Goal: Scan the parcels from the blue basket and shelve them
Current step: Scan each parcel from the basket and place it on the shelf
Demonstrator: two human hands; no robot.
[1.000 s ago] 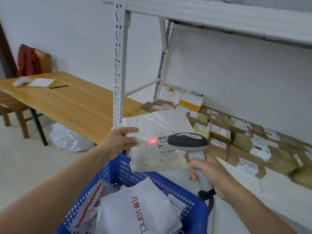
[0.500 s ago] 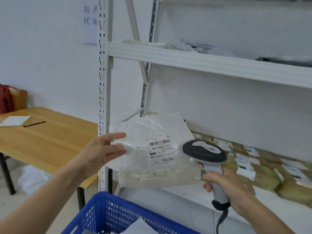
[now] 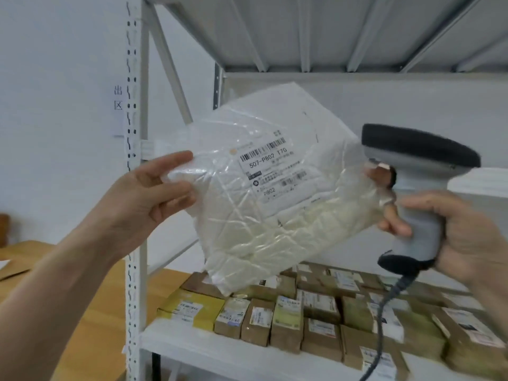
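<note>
Parcel (image 3: 261,204) in clear wrap, left grip (image 3: 140,199) pinching its 9 o'clock edge, right grip (image 3: 467,232) clasping scanner (image 3: 417,152) at 3 o'clock

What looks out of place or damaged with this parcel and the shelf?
Nothing stands out. The plastic parcel is crinkled and held tilted, pinched by the left hand, but shows no visible tear and its label is intact. The right hand grips the scanner. The boxes on the lower shelf stand in packed rows.

Wooden table (image 3: 104,347) lower left, white paper (image 3: 4,264) on it at far left edge. Paper sign (image 3: 118,111) w/ two characters stuck on white wall (image 3: 55,78), upper left.
</note>
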